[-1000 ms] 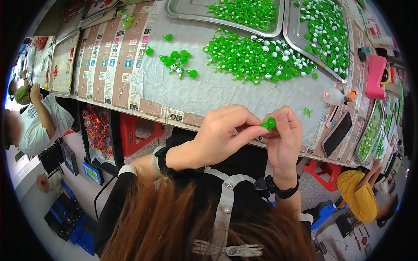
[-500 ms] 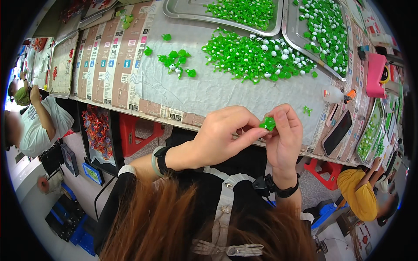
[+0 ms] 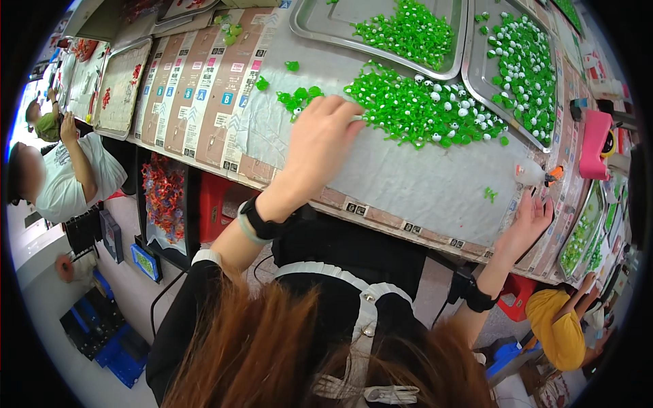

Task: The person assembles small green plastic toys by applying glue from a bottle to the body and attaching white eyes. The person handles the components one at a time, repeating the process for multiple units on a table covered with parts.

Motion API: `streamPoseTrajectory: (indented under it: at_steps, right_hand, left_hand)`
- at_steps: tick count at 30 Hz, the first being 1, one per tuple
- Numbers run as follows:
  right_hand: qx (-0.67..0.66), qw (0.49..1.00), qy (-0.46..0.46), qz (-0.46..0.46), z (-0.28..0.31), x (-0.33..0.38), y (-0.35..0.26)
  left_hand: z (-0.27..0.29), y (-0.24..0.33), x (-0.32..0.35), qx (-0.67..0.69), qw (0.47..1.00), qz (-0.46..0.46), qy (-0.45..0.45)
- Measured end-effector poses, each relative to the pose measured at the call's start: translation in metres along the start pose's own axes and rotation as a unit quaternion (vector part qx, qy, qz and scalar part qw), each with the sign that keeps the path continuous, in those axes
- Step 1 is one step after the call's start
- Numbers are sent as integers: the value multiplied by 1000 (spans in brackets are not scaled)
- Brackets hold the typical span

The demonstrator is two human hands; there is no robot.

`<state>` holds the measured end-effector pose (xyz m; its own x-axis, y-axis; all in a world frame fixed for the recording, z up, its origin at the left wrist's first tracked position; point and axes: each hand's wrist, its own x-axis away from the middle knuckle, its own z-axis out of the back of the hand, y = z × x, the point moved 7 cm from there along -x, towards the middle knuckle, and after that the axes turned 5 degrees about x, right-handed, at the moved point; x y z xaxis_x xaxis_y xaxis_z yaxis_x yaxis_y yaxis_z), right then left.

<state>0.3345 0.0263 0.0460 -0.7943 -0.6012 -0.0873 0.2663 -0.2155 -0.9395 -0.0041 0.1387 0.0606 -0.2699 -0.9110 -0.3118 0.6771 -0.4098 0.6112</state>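
Left hand point(image 3: 323, 139): fingers bent, contents I cannot tell, between the green cluster point(image 3: 298, 99) at left and the green pile point(image 3: 408, 112) at right. Right hand point(image 3: 528, 223): fingers loosely apart, near the white bottle point(image 3: 528, 172). Light fingertip pinch, I judge, suits pieces this small.

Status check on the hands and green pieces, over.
Left hand at the small green cluster, partly hiding it. Right hand open near the white bottle.
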Motion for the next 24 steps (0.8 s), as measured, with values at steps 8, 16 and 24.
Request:
streamPoseTrajectory:
  at_steps: [8,16,24]
  right_hand:
    - [15,987,-157,26,-25,-36,25]
    - [-243,959,-126,-70,-36,2,-26]
    - [-219,927,-284,-114,-52,78,-62]
  left_hand:
    - [-20,0,0,57,990,88,-96]
    - [-40,26,35,670,626,350,-191]
    - [-61,37,55,798,361,455,-162]
